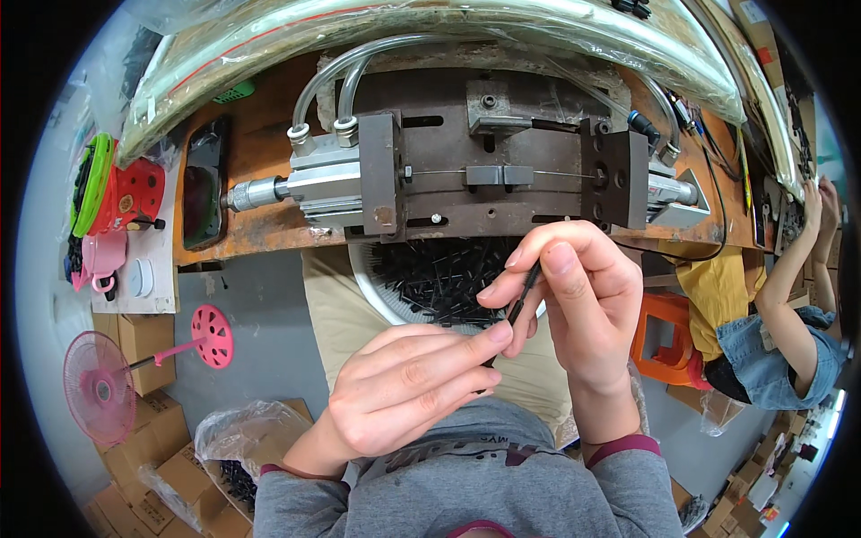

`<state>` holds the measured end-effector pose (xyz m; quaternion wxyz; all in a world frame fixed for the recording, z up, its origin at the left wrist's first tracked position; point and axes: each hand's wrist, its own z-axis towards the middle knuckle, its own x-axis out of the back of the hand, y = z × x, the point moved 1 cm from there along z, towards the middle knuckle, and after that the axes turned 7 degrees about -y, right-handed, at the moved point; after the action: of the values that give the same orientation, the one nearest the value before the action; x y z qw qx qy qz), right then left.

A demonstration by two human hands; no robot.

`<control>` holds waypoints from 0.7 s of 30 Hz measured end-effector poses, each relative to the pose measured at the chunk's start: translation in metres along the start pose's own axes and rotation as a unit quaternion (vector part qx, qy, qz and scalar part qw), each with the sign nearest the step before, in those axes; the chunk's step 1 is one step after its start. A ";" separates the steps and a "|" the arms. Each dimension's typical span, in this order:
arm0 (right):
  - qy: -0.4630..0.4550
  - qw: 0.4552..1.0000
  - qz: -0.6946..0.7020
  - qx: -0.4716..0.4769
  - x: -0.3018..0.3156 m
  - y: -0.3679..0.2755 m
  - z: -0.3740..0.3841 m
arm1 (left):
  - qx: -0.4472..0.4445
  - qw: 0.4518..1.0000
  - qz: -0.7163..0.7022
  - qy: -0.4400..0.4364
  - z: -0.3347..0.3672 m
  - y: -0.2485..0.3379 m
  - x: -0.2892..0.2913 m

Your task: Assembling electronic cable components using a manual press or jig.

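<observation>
Between the two hands, over the lap: a slim black rod [529, 285], slanting, thicker and smoother along its middle, narrow toward the upper end. Right hand [587, 314] pinches that upper end between thumb and fingers. Left hand [404, 386], fingers extended side by side, grips the lower part; the rod's bottom end is partly hidden there.

Just beyond, a round white basin [365, 285] with a ridged wall, heaped with thin black pieces [426, 273], matte, lying every which way. Beige cloth [327, 309] under it, softly creased.

Past the basin, a dark brown metal fixture [430, 90], slotted, scuffed, bolted; two small grey blocks [485, 176] at its centre, in line with a thin rod. Silvery cylinder [325, 184] at left, clear bent plastic tubes [314, 85] rising from it. All on a worn wooden desk [260, 240], its surface stained.

Further out, left: glossy black slab [204, 184] on the desk; pink fan [99, 386] with wire cage; cardboard boxes [143, 430]. Far right: another person's denim garment [780, 354].
</observation>
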<state>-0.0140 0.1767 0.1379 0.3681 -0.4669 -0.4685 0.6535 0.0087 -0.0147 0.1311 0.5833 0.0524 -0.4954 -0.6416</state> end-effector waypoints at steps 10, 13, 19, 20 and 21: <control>0.013 1.000 0.015 0.019 -0.002 0.004 -0.001 | -0.005 1.000 0.001 0.002 0.000 0.000 0.001; 0.014 1.000 0.006 0.019 -0.002 0.005 -0.001 | -0.011 1.000 0.004 0.006 -0.001 -0.001 0.000; 0.022 0.998 -0.042 0.033 -0.005 0.005 -0.001 | -0.008 1.000 0.006 0.004 -0.002 -0.001 0.002; 0.026 0.997 -0.058 0.043 -0.005 0.005 -0.001 | -0.009 1.000 0.008 0.004 -0.002 -0.001 0.002; 0.025 0.997 -0.062 0.047 -0.005 0.005 -0.001 | -0.010 1.000 0.010 0.003 -0.002 -0.002 0.002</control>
<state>-0.0118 0.1707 0.1345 0.4411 -0.4356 -0.4562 0.6383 0.0080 -0.0177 0.1304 0.5917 0.0435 -0.4873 -0.6408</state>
